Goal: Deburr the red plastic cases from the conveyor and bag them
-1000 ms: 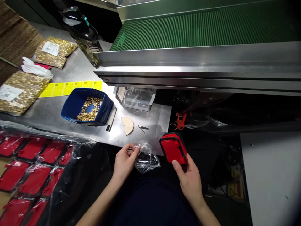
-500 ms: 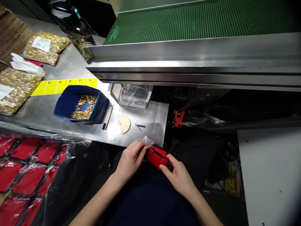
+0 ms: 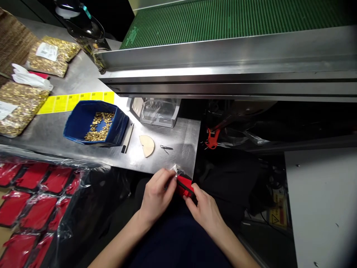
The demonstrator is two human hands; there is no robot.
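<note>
A red and black plastic part (image 3: 184,185) is held between my two hands, low in front of my body by the bench edge. My left hand (image 3: 158,191) pinches its left end, where a bit of clear plastic film (image 3: 175,168) sticks up. Gripping the right end is my right hand (image 3: 205,206), thumb below and fingers above. Just beyond lie a nail clipper (image 3: 166,147) and a pale half-round disc (image 3: 147,146) on the metal bench (image 3: 184,136). My fingers hide part of the red piece.
Blue bin (image 3: 96,122) with small brass pieces, a marker-like stick (image 3: 128,138) and a clear-fronted grey bin (image 3: 156,111) stand on the bench. Bags of brass pieces (image 3: 22,104) lie left. A box of wrapped red parts (image 3: 39,212) sits lower left. The green conveyor (image 3: 217,24) runs behind; orange cutters (image 3: 212,138) hang below.
The red part has turned a little and shifted slightly left in my hands. My right hand has moved left, closer to my left hand. The view has shifted slightly.
</note>
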